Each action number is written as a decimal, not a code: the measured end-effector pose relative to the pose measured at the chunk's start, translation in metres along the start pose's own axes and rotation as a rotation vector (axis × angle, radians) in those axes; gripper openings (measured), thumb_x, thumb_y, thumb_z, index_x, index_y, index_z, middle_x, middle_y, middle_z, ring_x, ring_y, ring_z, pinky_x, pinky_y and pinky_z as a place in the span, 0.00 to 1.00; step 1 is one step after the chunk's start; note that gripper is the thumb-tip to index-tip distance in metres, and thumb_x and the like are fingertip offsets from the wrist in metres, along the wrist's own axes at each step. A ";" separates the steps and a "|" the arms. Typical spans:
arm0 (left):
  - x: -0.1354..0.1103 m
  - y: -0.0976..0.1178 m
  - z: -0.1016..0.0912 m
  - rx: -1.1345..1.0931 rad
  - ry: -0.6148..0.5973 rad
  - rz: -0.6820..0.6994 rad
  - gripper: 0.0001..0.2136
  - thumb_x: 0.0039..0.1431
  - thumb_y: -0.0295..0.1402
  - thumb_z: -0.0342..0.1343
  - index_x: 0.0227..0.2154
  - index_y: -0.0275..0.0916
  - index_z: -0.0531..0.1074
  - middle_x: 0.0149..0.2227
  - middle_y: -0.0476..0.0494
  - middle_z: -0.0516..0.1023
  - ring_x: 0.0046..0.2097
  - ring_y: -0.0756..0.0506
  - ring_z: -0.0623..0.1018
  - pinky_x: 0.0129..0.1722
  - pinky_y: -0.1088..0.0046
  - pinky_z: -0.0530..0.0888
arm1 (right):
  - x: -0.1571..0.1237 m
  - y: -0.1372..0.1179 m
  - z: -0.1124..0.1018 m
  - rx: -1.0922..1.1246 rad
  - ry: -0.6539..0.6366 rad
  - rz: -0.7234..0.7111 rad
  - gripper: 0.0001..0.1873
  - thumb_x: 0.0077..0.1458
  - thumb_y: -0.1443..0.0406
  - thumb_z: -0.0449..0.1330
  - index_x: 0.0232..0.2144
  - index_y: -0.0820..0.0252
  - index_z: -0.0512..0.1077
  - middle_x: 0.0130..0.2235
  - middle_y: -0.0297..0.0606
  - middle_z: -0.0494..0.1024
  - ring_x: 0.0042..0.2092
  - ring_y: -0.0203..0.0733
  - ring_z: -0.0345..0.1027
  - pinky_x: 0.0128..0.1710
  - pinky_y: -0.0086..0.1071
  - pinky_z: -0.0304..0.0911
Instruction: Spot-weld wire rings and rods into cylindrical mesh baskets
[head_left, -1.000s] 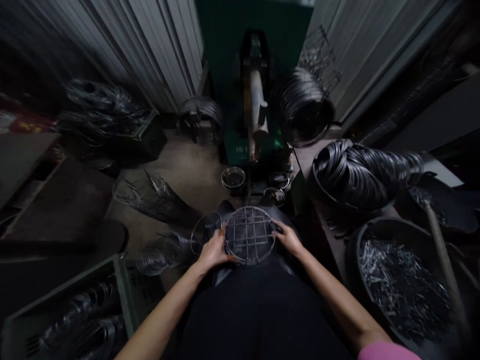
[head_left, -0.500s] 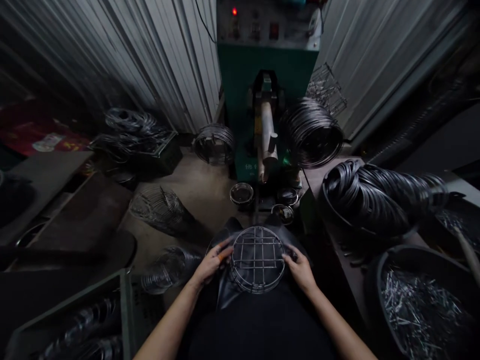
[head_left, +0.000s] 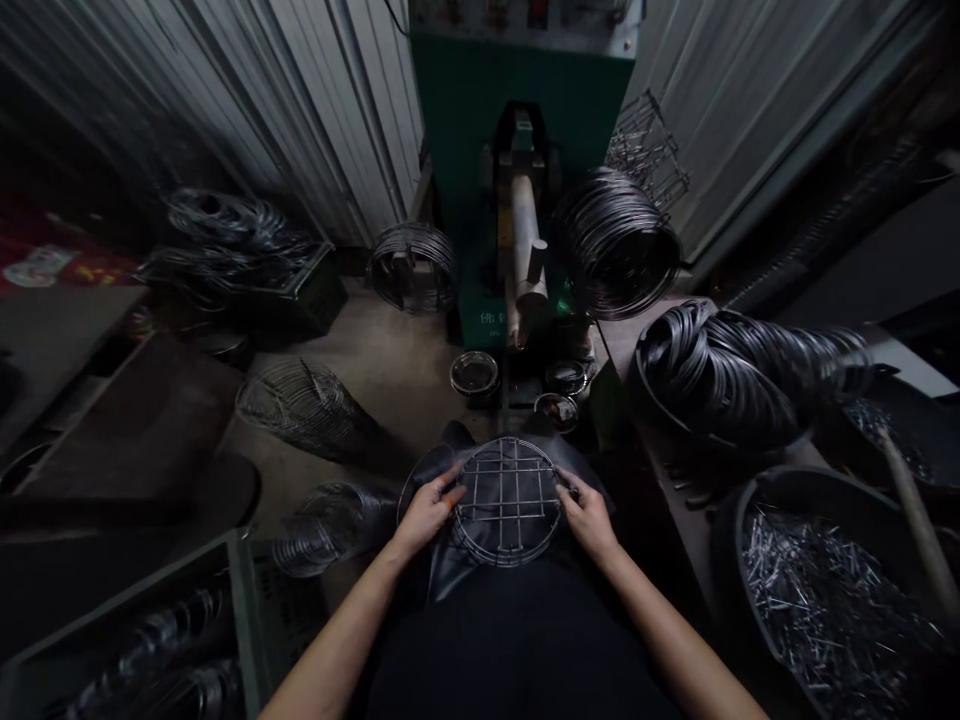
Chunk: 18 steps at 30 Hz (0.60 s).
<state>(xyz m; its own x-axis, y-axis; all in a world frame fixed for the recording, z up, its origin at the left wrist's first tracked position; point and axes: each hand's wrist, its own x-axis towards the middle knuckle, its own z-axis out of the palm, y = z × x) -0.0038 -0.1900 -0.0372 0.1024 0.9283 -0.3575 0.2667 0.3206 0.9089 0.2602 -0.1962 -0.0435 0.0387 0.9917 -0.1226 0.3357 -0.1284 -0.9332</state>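
A round wire rack [head_left: 508,517] with a crossed-wire grid and a double-ringed rim is held over my lap, on a dark apron [head_left: 448,570]. My left hand [head_left: 429,510] grips its left rim between thumb and fingers; something orange is wrapped on one digit. At the opposite rim, my right hand [head_left: 587,515] is closed on the wire the same way. Just beyond the rack stands a green welding machine [head_left: 457,120], its metal arm [head_left: 529,240] pointing down toward me. Small round dishes, one of them a metal dish [head_left: 474,373], sit below the arm's tip.
Wire ring coils hang left [head_left: 412,268] and right [head_left: 615,245] of the machine. Wire rings [head_left: 735,375] fill a basin at right, near a tub [head_left: 739,560] of short wire pieces. Stacked wire racks [head_left: 300,405] stand on the floor at left, beyond a green crate [head_left: 238,600].
My view has tilted down and shifted slightly right. Both hands still hold the rack, which now lies a little flatter, with its side rings less visible.
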 end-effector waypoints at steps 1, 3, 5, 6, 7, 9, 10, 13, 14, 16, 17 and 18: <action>0.000 -0.001 0.000 0.002 -0.004 0.005 0.30 0.47 0.49 0.55 0.51 0.35 0.68 0.56 0.40 0.68 0.60 0.37 0.63 0.61 0.58 0.55 | 0.000 0.000 0.000 -0.001 0.000 -0.004 0.21 0.51 0.58 0.55 0.45 0.61 0.73 0.47 0.43 0.77 0.49 0.49 0.69 0.52 0.43 0.61; -0.002 -0.002 -0.003 -0.017 -0.017 0.005 0.30 0.47 0.49 0.55 0.52 0.36 0.67 0.56 0.40 0.68 0.60 0.38 0.62 0.61 0.59 0.55 | 0.000 0.001 -0.001 -0.005 -0.004 -0.013 0.21 0.51 0.58 0.56 0.45 0.60 0.73 0.47 0.43 0.76 0.49 0.49 0.69 0.52 0.42 0.61; -0.006 -0.003 -0.010 -0.070 -0.078 -0.029 0.31 0.48 0.48 0.56 0.54 0.37 0.65 0.56 0.41 0.68 0.60 0.39 0.63 0.60 0.60 0.57 | -0.001 0.000 -0.003 -0.012 -0.020 -0.017 0.21 0.50 0.58 0.56 0.45 0.59 0.73 0.47 0.42 0.76 0.49 0.49 0.69 0.53 0.42 0.60; -0.009 -0.002 -0.015 -0.100 -0.133 -0.059 0.32 0.49 0.47 0.56 0.56 0.39 0.62 0.55 0.41 0.69 0.58 0.39 0.65 0.59 0.60 0.58 | -0.002 0.000 -0.004 -0.011 -0.032 -0.012 0.21 0.49 0.58 0.57 0.45 0.59 0.73 0.47 0.41 0.76 0.50 0.48 0.68 0.53 0.42 0.59; -0.012 -0.002 -0.021 -0.115 -0.199 -0.091 0.33 0.49 0.46 0.56 0.57 0.40 0.59 0.54 0.41 0.71 0.57 0.40 0.67 0.58 0.60 0.61 | -0.003 0.000 -0.005 -0.007 -0.046 -0.002 0.22 0.49 0.58 0.57 0.46 0.58 0.73 0.48 0.41 0.76 0.50 0.48 0.68 0.53 0.42 0.59; -0.015 0.001 -0.028 -0.076 -0.310 -0.109 0.38 0.44 0.43 0.61 0.60 0.44 0.55 0.52 0.43 0.72 0.54 0.40 0.70 0.56 0.61 0.63 | -0.004 -0.001 -0.007 0.010 -0.077 0.027 0.23 0.48 0.58 0.58 0.47 0.58 0.72 0.48 0.40 0.76 0.51 0.47 0.67 0.54 0.41 0.58; -0.017 0.003 -0.029 -0.017 -0.339 -0.083 0.43 0.39 0.42 0.65 0.60 0.44 0.53 0.53 0.43 0.71 0.55 0.40 0.69 0.56 0.61 0.63 | -0.005 -0.001 -0.007 0.022 -0.089 0.044 0.23 0.48 0.58 0.58 0.47 0.58 0.72 0.48 0.39 0.75 0.51 0.47 0.67 0.54 0.41 0.58; -0.019 0.006 -0.018 0.246 -0.259 0.016 0.53 0.28 0.41 0.69 0.61 0.43 0.51 0.58 0.39 0.63 0.59 0.36 0.63 0.58 0.60 0.59 | -0.007 -0.001 -0.006 0.059 -0.089 0.069 0.23 0.47 0.58 0.59 0.48 0.57 0.71 0.49 0.38 0.75 0.51 0.45 0.66 0.54 0.39 0.57; -0.020 0.006 -0.011 0.329 -0.200 0.018 0.54 0.28 0.43 0.69 0.61 0.42 0.50 0.59 0.37 0.61 0.60 0.34 0.61 0.58 0.59 0.59 | -0.007 -0.002 -0.005 0.071 -0.074 0.068 0.24 0.47 0.58 0.59 0.47 0.57 0.71 0.49 0.38 0.75 0.51 0.45 0.66 0.54 0.39 0.57; -0.022 0.005 0.001 0.443 -0.104 -0.012 0.53 0.30 0.47 0.67 0.61 0.41 0.48 0.58 0.34 0.61 0.59 0.32 0.62 0.56 0.56 0.60 | -0.007 -0.002 -0.004 0.082 -0.035 0.082 0.25 0.45 0.58 0.61 0.47 0.57 0.71 0.46 0.38 0.76 0.48 0.45 0.67 0.51 0.37 0.60; -0.023 0.003 0.004 0.463 -0.082 -0.020 0.53 0.30 0.48 0.67 0.61 0.41 0.48 0.58 0.34 0.62 0.58 0.32 0.63 0.55 0.56 0.61 | -0.007 -0.002 -0.005 0.084 -0.015 0.106 0.26 0.44 0.57 0.62 0.47 0.57 0.71 0.43 0.38 0.77 0.45 0.44 0.69 0.47 0.36 0.62; -0.023 0.002 0.004 0.452 -0.074 -0.018 0.54 0.29 0.48 0.67 0.61 0.41 0.49 0.57 0.35 0.63 0.58 0.32 0.64 0.55 0.57 0.62 | -0.006 -0.002 -0.006 0.089 0.008 0.138 0.27 0.42 0.57 0.63 0.47 0.58 0.71 0.39 0.37 0.78 0.41 0.43 0.70 0.43 0.34 0.64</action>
<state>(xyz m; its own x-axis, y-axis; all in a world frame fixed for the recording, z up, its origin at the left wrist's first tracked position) -0.0023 -0.2115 -0.0279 0.1579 0.9019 -0.4021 0.6592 0.2070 0.7230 0.2654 -0.2018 -0.0387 0.0868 0.9645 -0.2495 0.2423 -0.2634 -0.9338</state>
